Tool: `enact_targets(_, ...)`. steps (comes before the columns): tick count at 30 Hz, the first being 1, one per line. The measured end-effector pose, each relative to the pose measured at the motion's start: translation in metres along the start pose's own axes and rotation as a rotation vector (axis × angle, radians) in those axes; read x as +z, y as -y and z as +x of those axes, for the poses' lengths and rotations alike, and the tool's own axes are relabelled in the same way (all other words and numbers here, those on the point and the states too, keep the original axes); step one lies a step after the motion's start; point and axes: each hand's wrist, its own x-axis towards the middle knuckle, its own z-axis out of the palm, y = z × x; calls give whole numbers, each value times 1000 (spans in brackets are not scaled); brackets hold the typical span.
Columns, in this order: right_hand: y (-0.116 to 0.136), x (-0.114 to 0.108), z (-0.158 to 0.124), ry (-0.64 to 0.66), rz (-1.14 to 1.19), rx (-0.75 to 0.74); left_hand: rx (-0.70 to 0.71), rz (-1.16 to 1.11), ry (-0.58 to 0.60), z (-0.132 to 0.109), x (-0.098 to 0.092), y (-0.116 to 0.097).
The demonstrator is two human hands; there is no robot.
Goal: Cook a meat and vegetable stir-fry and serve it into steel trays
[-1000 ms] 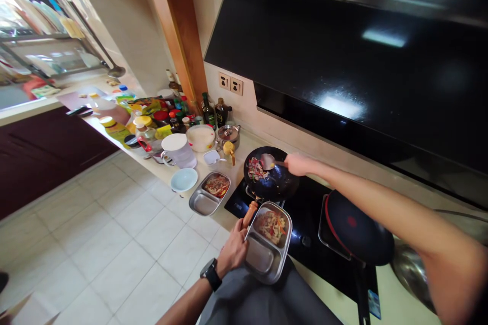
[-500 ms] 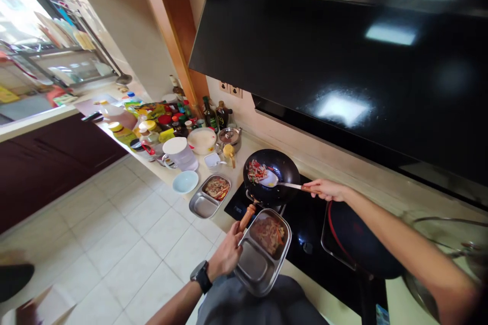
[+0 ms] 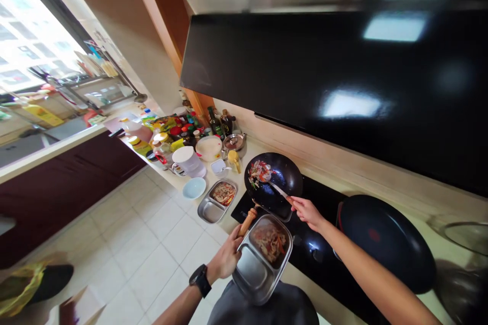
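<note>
A black wok (image 3: 284, 175) stands on the cooktop, tilted to the left, with chopped meat and red and green pieces (image 3: 259, 171) in its left part. My left hand (image 3: 226, 254) is closed round the wok's wooden handle (image 3: 248, 221). Against its fingers lies a two-compartment steel tray (image 3: 253, 269) with cooked strips of food in the far compartment; whether the hand also bears the tray I cannot tell. My right hand (image 3: 307, 212) grips the wooden end of a spatula (image 3: 280, 190), whose blade is in the food.
A second steel tray (image 3: 210, 210) with food sits on the counter, beside a pale blue bowl (image 3: 194, 189). Behind are a plastic jug (image 3: 190, 163), a yellow-topped jar (image 3: 233, 156) and several bottles. A large black pan (image 3: 385, 238) stands to the right. The range hood (image 3: 305, 71) hangs above.
My right hand has moved left and nearer to me, turning the spatula's handle downward in view. The spatula blade is now among the food. My left hand keeps its grip.
</note>
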Motion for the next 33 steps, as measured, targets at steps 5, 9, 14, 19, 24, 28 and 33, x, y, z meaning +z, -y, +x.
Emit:
enact_targets(5,-2,6,1,-6,34,-73,-1,-4,-17,1,-1,2)
enact_targets(9,-9,2,-7,-4,72,-93,-9,15,-29,4,-2,10)
enact_targets(14,-13,-18,-28,-6,88,-160,-52,52,-44,7,0,21)
enact_targets(19,-10,-40,-50,-15,63,-163,-26,11,4,9,-1,28)
enact_targets(24,-14,-54,-65,-51,58,-137,-43,-81,-11,15,-1,36)
enact_targets(28,-19,-58,-72,-69,75,-106,-38,-145,-4,20,3,33)
enact_targets(33,-29,-60,-75,-119,73,-74,6,-161,-31,27,9,24)
